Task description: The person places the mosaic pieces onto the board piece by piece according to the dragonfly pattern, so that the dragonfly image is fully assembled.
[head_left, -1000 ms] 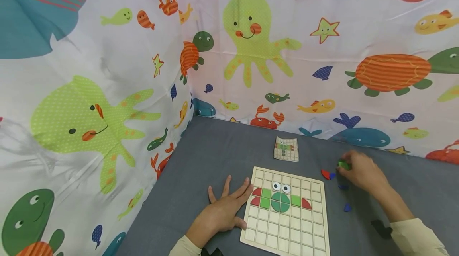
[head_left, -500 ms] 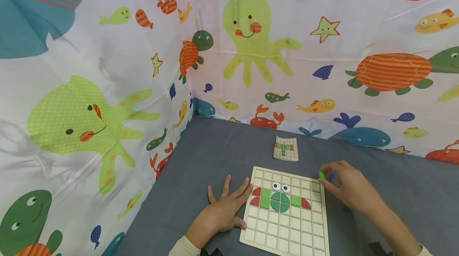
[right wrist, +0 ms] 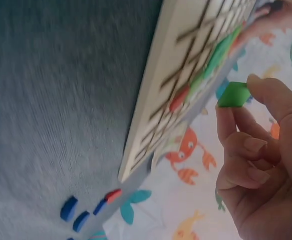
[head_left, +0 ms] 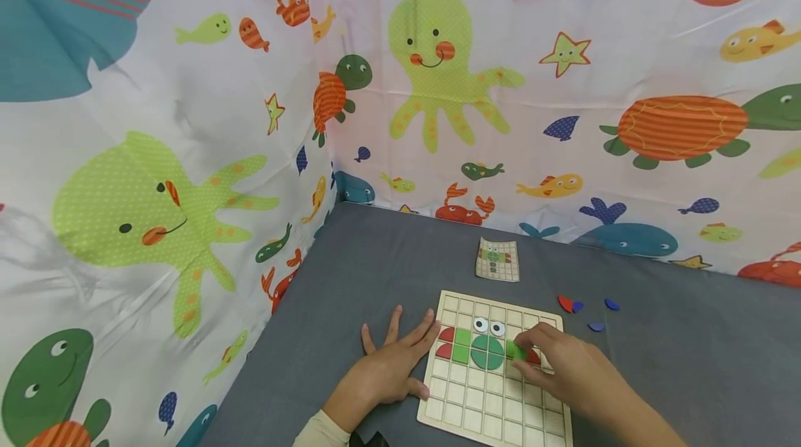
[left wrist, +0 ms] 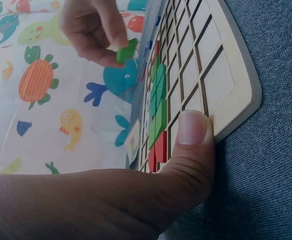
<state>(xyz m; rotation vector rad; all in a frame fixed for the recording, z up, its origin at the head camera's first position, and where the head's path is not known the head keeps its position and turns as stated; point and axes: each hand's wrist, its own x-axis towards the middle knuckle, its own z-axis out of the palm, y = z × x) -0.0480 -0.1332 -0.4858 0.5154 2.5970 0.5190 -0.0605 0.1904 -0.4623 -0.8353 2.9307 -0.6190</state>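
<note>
A wooden grid board point(head_left: 478, 423) lies on the grey cloth. Set in it are two round eyes point(head_left: 489, 327), a dark green circle point(head_left: 487, 352) of quarter pieces, light green squares point(head_left: 461, 346) and red quarter pieces point(head_left: 445, 343). My left hand point(head_left: 391, 367) rests spread at the board's left side, its thumb pressed on the border. Between thumb and fingertip, my right hand point(head_left: 572, 370) pinches a light green square tile point(right wrist: 234, 94). That tile is held above the board, right of the dark green circle, and partly covers the pieces there in the head view.
A small picture card point(head_left: 498, 260) with a matching grid lies behind the board. To the board's right are a loose red quarter piece point(head_left: 566, 304) and several blue pieces point(head_left: 596, 327). A curtain point(head_left: 432, 176) printed with sea animals closes off the back and left.
My right hand has gone from the loose pieces leftward to over the board, carrying the green square tile. My left hand has stayed in place.
</note>
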